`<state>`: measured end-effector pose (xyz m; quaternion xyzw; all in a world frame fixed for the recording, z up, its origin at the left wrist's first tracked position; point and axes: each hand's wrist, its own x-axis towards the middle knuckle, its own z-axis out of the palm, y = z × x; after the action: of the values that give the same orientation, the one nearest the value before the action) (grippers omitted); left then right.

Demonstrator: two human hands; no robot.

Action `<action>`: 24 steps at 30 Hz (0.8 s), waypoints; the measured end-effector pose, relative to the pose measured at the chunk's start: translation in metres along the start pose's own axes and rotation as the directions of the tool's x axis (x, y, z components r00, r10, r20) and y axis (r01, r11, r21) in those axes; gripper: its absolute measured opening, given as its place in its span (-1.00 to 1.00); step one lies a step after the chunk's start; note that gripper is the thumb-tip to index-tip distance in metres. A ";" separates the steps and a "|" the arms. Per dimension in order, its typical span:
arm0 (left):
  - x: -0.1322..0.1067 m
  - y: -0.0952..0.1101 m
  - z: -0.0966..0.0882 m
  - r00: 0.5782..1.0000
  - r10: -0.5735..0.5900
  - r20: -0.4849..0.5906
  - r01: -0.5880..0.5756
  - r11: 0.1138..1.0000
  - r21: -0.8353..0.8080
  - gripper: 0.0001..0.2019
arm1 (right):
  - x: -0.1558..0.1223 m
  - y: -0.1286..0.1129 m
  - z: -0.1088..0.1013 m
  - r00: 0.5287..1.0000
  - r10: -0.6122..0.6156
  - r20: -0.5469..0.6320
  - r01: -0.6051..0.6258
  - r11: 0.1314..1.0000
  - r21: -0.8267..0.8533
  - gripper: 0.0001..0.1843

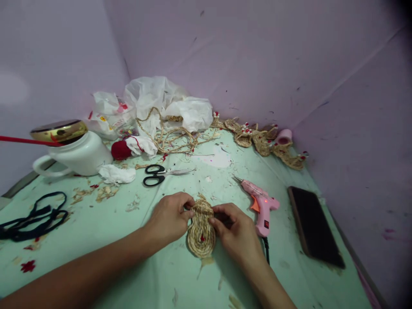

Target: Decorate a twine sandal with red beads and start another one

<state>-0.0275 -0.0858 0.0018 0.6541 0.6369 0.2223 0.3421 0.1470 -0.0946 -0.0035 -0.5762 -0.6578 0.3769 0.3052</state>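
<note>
A small slipper of coiled straw rope (201, 240) lies on the green table cover, with a strap of the same rope across its upper part and a small red bit in its lower part. My left hand (172, 214) pinches the strap's left end between thumb and fingers. On the opposite side, my right hand (236, 227) grips the slipper's right edge by the strap. A pink glue gun (262, 204) with a small lit red light rests to the right of my right hand. Black-handled scissors (157, 174) lie beyond my left hand.
Several finished straw slippers (262, 143) with beads line the back wall. A phone (313, 225) lies at the right. Loose straw rope (175, 141), red yarn (121, 150), plastic bags (157, 94) and a white mug (82, 156) stand at the back left, above a dark cord (41, 219).
</note>
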 end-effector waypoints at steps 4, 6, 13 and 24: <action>-0.001 -0.001 0.002 1.000 0.007 -0.012 -0.006 0.999 0.041 -0.93 | 0.000 0.001 0.000 1.000 0.027 0.004 -0.027 0.999 0.021 -0.83; -0.002 -0.001 0.002 1.000 0.020 -0.020 -0.019 0.998 0.060 -0.93 | 0.000 0.000 0.000 1.000 0.029 -0.001 -0.029 1.000 0.007 -0.84; -0.003 0.002 0.004 0.999 0.029 -0.020 -0.027 0.994 0.102 -0.92 | 0.002 -0.004 0.002 1.000 0.021 -0.009 -0.021 0.995 -0.093 -0.85; 0.004 -0.003 -0.012 0.987 0.047 0.151 -0.027 0.991 -0.128 -0.91 | 0.001 0.002 -0.004 0.994 0.094 0.064 -0.102 0.985 0.140 -0.77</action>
<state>-0.0375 -0.0804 0.0072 0.6582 0.5809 0.2172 0.4267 0.1514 -0.0926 -0.0032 -0.5734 -0.6085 0.4541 0.3078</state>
